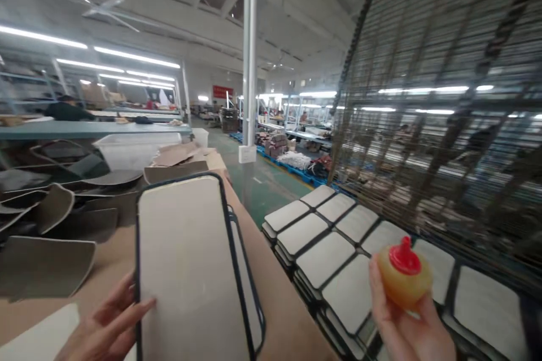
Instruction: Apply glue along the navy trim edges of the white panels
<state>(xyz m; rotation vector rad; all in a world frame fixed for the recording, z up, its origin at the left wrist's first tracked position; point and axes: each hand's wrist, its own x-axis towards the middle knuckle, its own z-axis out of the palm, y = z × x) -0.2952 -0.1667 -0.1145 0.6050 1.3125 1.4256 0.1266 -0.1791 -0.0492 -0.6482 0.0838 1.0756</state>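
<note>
My left hand (112,318) grips the left edge of a cream rounded panel with a dark rim (186,259). Its thumb lies on the pale face and the other fingers are partly hidden behind the edge. Behind that panel, on its right side, shows the rim of a second similar panel (248,287). In my right hand (402,321) is a squeeze bottle (405,276) with yellow contents and a red nozzle cap, held upright, nozzle up. Below and behind the bottle lie stacked rows of pale, dark-rimmed panels (326,259).
Brown board (288,316) covers the bench. Curved dark grey sheets (51,265) lie on the left, before a white plastic bin (135,149). A large wire mesh rack (423,96) leans at the right. A metal post (250,56) stands ahead by the green aisle floor (265,194).
</note>
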